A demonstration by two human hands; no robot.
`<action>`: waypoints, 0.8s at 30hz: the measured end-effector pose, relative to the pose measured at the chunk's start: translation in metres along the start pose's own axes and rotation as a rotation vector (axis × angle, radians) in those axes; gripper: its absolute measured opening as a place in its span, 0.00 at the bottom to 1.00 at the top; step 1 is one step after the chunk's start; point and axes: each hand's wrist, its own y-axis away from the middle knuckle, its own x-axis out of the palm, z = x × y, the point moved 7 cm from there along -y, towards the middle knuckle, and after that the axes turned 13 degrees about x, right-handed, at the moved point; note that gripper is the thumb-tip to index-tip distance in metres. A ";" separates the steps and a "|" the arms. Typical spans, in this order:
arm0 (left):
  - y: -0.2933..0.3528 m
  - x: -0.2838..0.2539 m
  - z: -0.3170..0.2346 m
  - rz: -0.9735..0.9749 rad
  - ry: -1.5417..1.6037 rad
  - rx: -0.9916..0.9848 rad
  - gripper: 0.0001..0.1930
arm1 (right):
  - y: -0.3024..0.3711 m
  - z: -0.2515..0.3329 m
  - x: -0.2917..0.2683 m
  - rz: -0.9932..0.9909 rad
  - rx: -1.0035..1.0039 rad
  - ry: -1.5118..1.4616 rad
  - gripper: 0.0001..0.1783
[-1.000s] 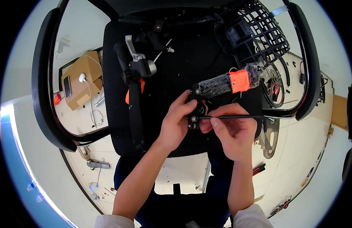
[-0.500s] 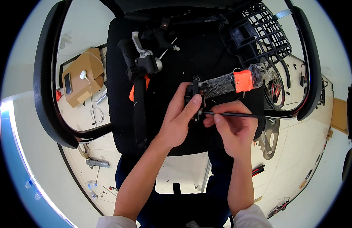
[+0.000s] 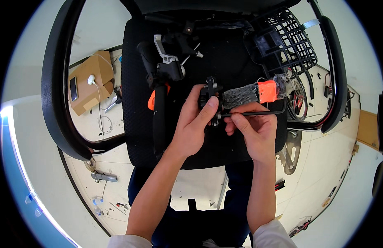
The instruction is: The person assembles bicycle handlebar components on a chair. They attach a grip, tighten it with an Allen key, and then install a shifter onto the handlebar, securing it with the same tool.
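Observation:
My left hand (image 3: pixel 195 120) is closed around a small black clamp-like part (image 3: pixel 211 93) with metal bolts, held over the black chair seat (image 3: pixel 191 155). Between the thumb and fingers of my right hand (image 3: pixel 254 129) lies a black hex key (image 3: pixel 257 113). Its long arm runs to a bolt at the lower end of the part, and its short bent end points up at the right. Just beyond my hands lies a plastic-wrapped black piece (image 3: pixel 241 95) with an orange block (image 3: pixel 267 91) at its end.
A silver brake lever (image 3: pixel 166 51) with a black grip and a black plastic basket (image 3: pixel 288 41) lie on the seat. Armrests (image 3: pixel 55 82) rise at both sides. On the floor are a cardboard box (image 3: pixel 92 82), a hammer-like tool (image 3: pixel 104 177) and a grey metal part (image 3: pixel 291 153).
The hex key has turned, so its bent end now shows pointing up. My right hand has shifted slightly up with it, while my left hand keeps its hold on the black part.

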 end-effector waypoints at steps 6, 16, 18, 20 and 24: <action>0.000 0.001 -0.001 -0.004 -0.003 -0.016 0.16 | -0.004 -0.003 0.001 -0.013 0.040 -0.012 0.08; 0.001 0.000 -0.007 0.006 -0.032 0.020 0.16 | -0.002 -0.001 -0.001 0.018 0.066 -0.020 0.07; 0.002 0.001 -0.007 0.019 -0.047 0.028 0.15 | -0.002 -0.002 -0.001 0.040 0.061 -0.041 0.07; 0.001 0.002 -0.007 0.032 -0.061 0.042 0.15 | -0.004 -0.003 -0.002 0.069 0.074 -0.071 0.06; 0.000 0.000 -0.009 0.037 -0.089 0.077 0.15 | -0.005 -0.010 -0.006 0.156 0.228 -0.098 0.05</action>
